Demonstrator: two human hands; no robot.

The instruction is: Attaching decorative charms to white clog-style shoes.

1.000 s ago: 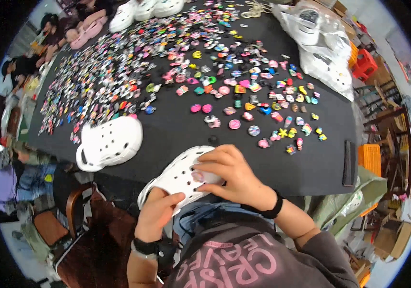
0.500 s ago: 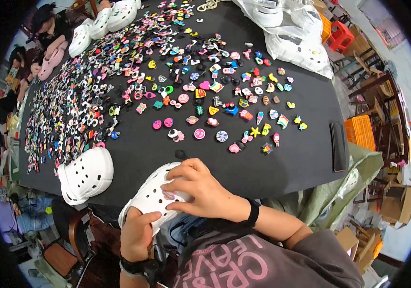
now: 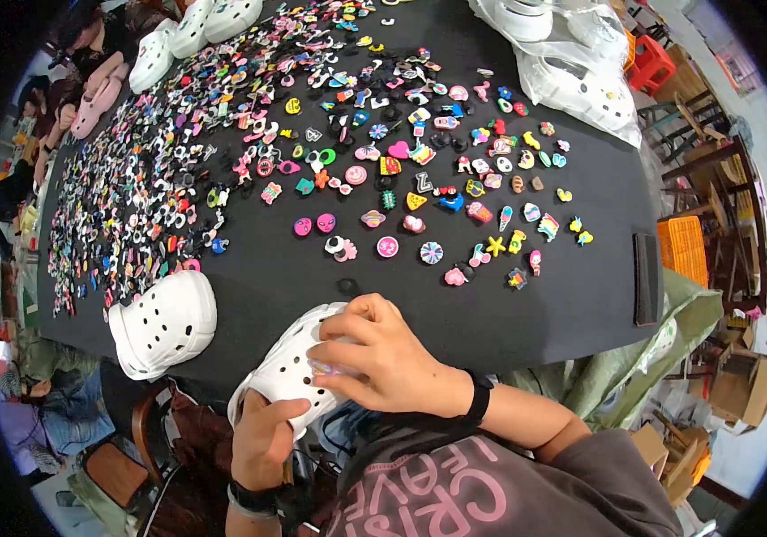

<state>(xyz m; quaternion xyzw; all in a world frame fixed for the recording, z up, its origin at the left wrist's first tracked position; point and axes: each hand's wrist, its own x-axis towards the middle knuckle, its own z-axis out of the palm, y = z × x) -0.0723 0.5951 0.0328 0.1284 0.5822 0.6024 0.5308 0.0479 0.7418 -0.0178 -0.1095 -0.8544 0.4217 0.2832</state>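
My left hand grips a white clog at its opening, thumb on the upper and the other fingers inside or hidden beneath. Over the toe part bends my right hand, its fingers pinched round a small purplish shoe charm against the holed upper. Whether the charm sits in a hole I cannot tell. A second white clog rests at the table's near edge, to the left. Just beyond the held clog lies a small black piece.
Colourful shoe charms are spread over the black table, with a dense heap at left. Bagged white clogs stand far right. A dark flat case lies near the right edge. Other people sit at the far left.
The view has shifted slightly, so the table's things sit a little farther right. My right fingers have closed more over the charm. Both hands stay on the clog.
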